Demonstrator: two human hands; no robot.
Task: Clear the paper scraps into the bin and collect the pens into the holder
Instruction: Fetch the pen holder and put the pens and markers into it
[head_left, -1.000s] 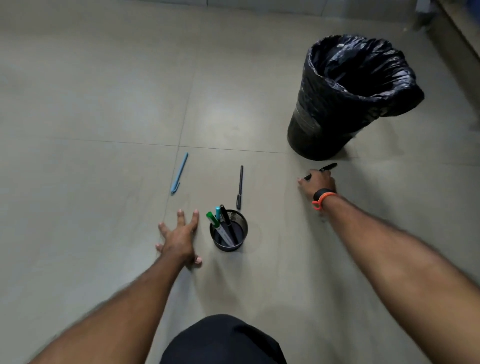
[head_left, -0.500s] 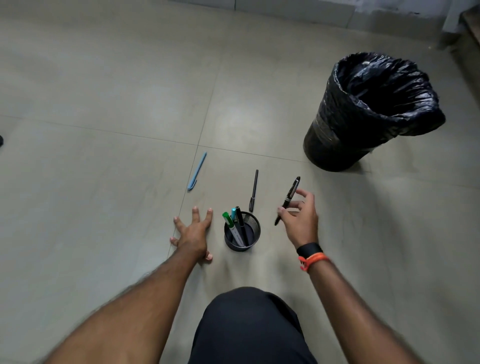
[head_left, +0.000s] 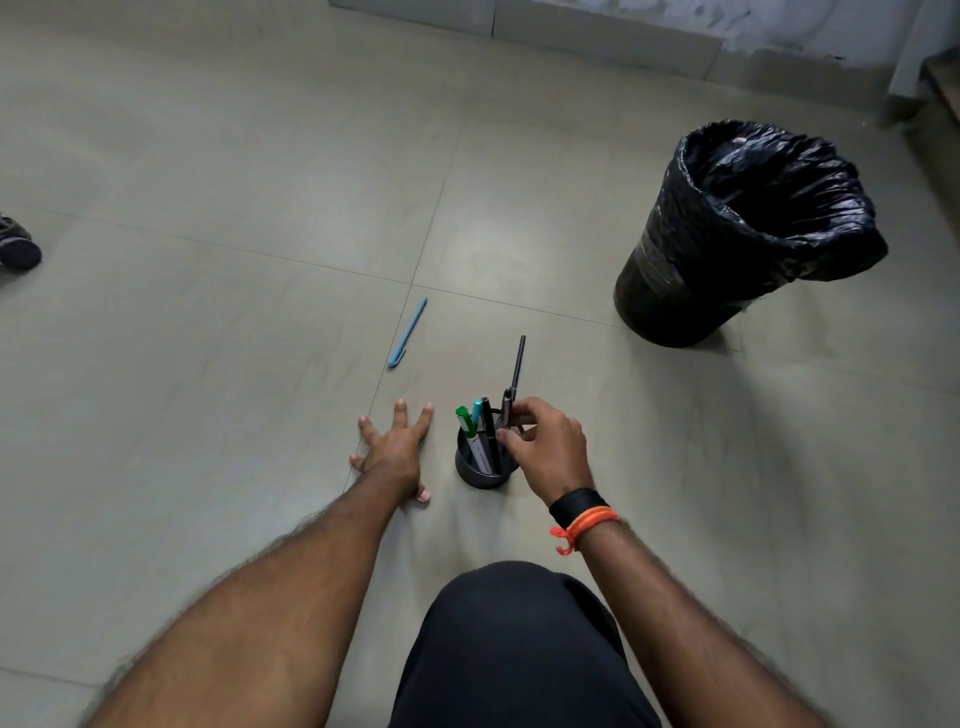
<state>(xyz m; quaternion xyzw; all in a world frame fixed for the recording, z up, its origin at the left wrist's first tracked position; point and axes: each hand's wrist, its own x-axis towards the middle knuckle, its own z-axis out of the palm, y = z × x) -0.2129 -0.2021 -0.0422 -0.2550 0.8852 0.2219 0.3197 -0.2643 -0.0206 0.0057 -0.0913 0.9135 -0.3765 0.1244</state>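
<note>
A round black mesh pen holder (head_left: 470, 467) stands on the tiled floor and holds several pens, one with a green cap (head_left: 464, 418). My right hand (head_left: 545, 449) is over the holder's right rim, fingers closed on a black pen (head_left: 507, 408) whose lower end is inside the holder. My left hand (head_left: 397, 449) lies flat on the floor just left of the holder, fingers spread. A thin black pen (head_left: 518, 361) lies on the floor beyond the holder. A light blue pen (head_left: 408, 332) lies further left. No paper scraps show.
A black bin (head_left: 691, 291) lined with a black bag stands at the right, far side. A dark shoe (head_left: 15, 244) sits at the left edge. My dark-clothed knee (head_left: 514, 644) fills the bottom centre. A wall base runs along the top.
My right hand picked the black pen off the floor near the bin, carried it left and lowered it into the holder. The left hand stayed flat on the floor.
</note>
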